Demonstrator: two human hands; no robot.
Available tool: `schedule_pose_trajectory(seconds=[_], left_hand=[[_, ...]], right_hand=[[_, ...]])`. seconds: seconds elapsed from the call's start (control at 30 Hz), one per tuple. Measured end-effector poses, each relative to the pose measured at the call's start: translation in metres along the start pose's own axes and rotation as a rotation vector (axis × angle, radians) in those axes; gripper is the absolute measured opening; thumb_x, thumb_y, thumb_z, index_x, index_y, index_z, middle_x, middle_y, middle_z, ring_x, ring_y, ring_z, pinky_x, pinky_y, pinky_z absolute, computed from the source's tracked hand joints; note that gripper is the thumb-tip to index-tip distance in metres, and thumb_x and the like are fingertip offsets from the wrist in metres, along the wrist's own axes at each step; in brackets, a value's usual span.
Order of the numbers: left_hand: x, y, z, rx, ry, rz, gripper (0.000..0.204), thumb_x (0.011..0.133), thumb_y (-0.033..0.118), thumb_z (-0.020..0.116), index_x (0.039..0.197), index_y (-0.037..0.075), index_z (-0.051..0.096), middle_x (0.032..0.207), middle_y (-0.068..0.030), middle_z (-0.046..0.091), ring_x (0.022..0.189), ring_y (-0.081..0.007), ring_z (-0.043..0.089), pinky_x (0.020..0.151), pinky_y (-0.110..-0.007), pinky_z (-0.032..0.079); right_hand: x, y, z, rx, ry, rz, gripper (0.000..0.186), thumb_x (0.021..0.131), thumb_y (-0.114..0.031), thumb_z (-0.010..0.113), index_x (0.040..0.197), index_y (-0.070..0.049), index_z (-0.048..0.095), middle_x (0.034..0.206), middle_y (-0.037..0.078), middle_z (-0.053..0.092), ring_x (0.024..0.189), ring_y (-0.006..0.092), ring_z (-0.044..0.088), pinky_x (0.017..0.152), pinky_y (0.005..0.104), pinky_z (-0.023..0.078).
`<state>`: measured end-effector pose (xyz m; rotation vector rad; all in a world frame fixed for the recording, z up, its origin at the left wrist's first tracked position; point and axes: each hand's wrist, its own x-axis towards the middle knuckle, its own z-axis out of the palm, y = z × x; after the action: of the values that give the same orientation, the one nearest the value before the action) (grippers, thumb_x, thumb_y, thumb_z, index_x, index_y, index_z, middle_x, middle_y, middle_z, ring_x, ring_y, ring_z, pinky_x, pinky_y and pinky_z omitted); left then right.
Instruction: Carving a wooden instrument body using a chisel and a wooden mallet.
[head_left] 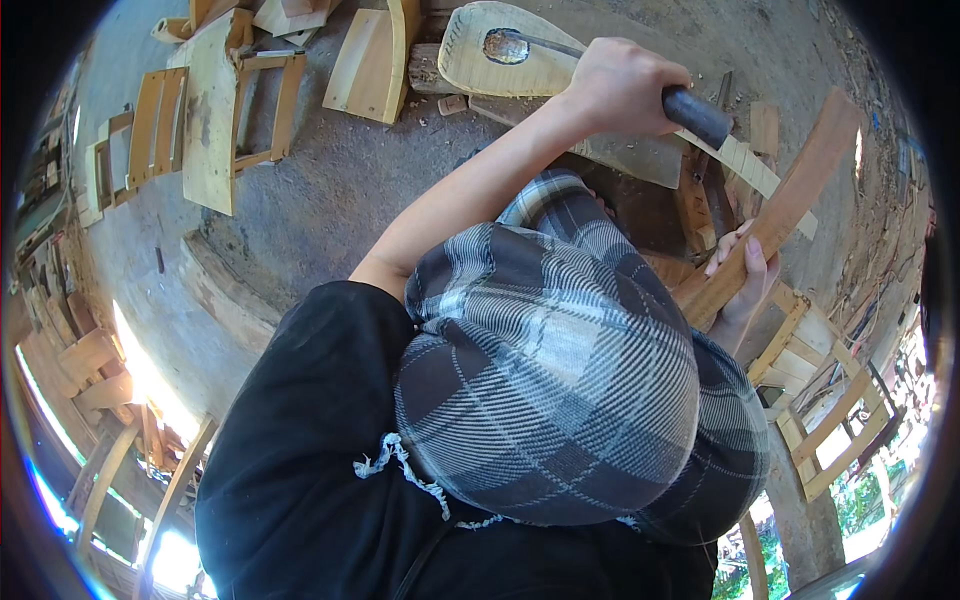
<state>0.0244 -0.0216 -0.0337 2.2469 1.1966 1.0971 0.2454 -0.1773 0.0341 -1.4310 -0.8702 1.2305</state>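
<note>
My left hand (625, 85) is closed on a tool with a dark cylindrical handle (697, 117); its thin shaft reaches over a pale, round-ended wooden piece (465, 55) with a shiny-looking oval in it. A pale narrow strip (755, 172) runs beyond the handle toward the lower right, behind a long brown wooden board (805, 160). My right hand (745, 265) grips that board, thumb and fingers wrapped round it. The board's lower end is hidden behind my plaid-covered legs (560, 380).
Wooden slatted frames (155, 130) and panels (210, 135) lie on the concrete floor (110, 280) at upper left, with a small wooden piece (355, 70) near the top. A plank (225, 280) lies at left. More wooden frames (830, 440) stand at right; stacked wood (100, 360) fills the left edge.
</note>
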Motion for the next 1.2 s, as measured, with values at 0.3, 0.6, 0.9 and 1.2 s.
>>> schedule_pose_trajectory(seconds=[0.3,0.6,0.9,1.2], left_hand=[[0.019,0.006,-0.018,-0.138,0.016,-0.162,0.028,0.060,0.038,0.073,0.076,0.014,0.070,0.066,-0.0091,0.065,0.066,-0.0290,0.065,0.063,-0.039,0.052],[0.026,0.009,-0.020,-0.067,0.014,-0.199,0.026,0.062,0.036,0.072,0.074,0.014,0.069,0.066,-0.0084,0.065,0.066,-0.0292,0.065,0.062,-0.040,0.052],[0.039,0.009,-0.016,-0.044,-0.094,-0.315,0.021,0.065,0.027,0.070,0.077,0.010,0.071,0.071,-0.0153,0.067,0.070,-0.0336,0.066,0.066,-0.042,0.053],[0.033,0.008,-0.015,-0.025,-0.110,-0.339,0.024,0.065,0.027,0.071,0.082,0.010,0.073,0.073,-0.0153,0.068,0.071,-0.0335,0.067,0.068,-0.042,0.053]], right_hand=[[-0.005,-0.020,0.010,0.075,0.073,-0.237,0.034,0.081,-0.018,0.064,0.103,0.004,0.051,0.078,0.012,0.050,0.058,0.0171,0.054,0.046,0.0285,0.050],[0.007,0.012,0.047,-0.056,-0.022,0.189,0.032,0.083,-0.024,0.063,0.101,0.000,0.051,0.065,0.009,0.055,0.047,0.0147,0.051,0.044,0.0258,0.047],[0.026,0.000,0.049,-0.215,-0.066,0.136,0.031,0.083,-0.026,0.068,0.095,-0.001,0.055,0.066,0.008,0.055,0.047,0.0133,0.052,0.043,0.0258,0.045],[0.034,0.002,0.044,-0.425,-0.043,0.037,0.046,0.081,-0.032,0.072,0.107,0.004,0.060,0.085,0.008,0.064,0.077,0.0127,0.058,0.070,0.0266,0.046]])
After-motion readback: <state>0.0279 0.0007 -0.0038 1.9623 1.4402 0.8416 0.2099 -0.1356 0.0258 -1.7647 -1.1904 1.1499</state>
